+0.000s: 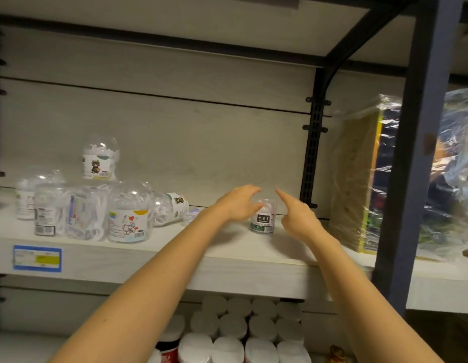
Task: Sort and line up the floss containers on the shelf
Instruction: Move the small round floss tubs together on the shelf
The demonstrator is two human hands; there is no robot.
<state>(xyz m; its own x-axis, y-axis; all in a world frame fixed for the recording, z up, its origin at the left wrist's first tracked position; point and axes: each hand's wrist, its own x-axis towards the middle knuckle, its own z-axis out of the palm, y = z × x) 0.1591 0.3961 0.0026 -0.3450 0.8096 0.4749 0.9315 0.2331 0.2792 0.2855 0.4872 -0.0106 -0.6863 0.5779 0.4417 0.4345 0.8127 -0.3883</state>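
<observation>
On the pale shelf [227,260], a small dark-labelled floss container [263,220] stands upright between the left hand [237,205] and the right hand [297,216]. Both hands have loose fingers and clasp nothing. Other floss containers [129,213] cluster further left.

Pale wood-look shelf [254,271] and back panel [175,142], black slotted bracket [312,153], perhaps blue-grey upright post [416,153].

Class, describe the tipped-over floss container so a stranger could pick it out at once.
Start at the white shelf with the blue price label on its front edge. On it stands a cluster of dome-lidded floss containers. Just right of the upright cat-label container, one floss container lies on its side, dome pointing left.
</observation>
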